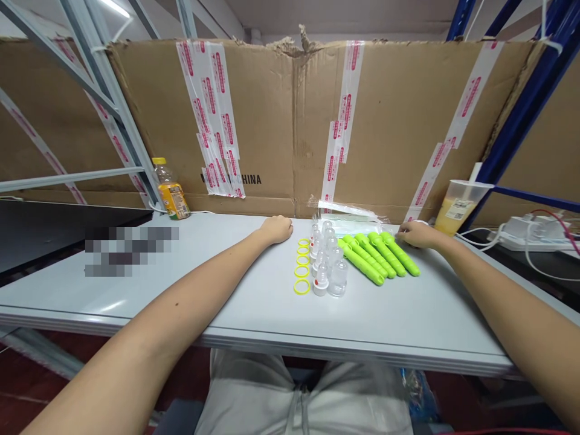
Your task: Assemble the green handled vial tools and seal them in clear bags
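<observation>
My left hand [276, 229] rests on the grey table [226, 290] as a loose fist, just left of a column of several yellow rings [302, 266]. Beside the rings stand rows of small clear bottles and white caps [327, 261]. To their right lie several bright green tubes [378, 257] side by side. My right hand [417, 234] lies with fingers curled at the far end of the green tubes, touching the outermost one. A clear plastic bag [348, 212] lies behind the parts.
A yellow-capped drink bottle [171, 190] stands at the back left, a plastic cup with yellow drink [458, 206] at the back right. A white power strip with cables [530, 234] lies far right. A taped cardboard wall [290, 121] closes the back.
</observation>
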